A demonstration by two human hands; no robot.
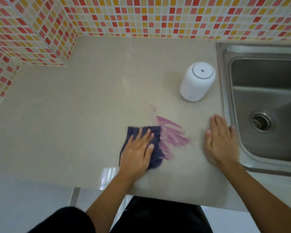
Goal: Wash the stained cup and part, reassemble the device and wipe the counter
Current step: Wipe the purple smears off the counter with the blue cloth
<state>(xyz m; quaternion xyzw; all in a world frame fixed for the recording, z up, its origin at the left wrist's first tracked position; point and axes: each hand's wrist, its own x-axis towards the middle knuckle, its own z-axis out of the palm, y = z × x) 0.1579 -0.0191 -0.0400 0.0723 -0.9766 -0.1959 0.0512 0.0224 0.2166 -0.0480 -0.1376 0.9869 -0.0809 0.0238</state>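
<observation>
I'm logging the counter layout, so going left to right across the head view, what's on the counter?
Left hand pressing the dark blue cloth → smeared purple stain → white domed device → right hand flat on the counter → stainless steel sink.

Single view, head-mounted, wide-angle. Looks steeply down and forward onto the counter (94, 91) from above its near edge, close range. Both forearms enter from bottom of frame. Tiled wall (158, 15) fills the top, beyond the fingers; sink (225, 78) cut off at right edge. Straight lines bow toward frame edges.
</observation>
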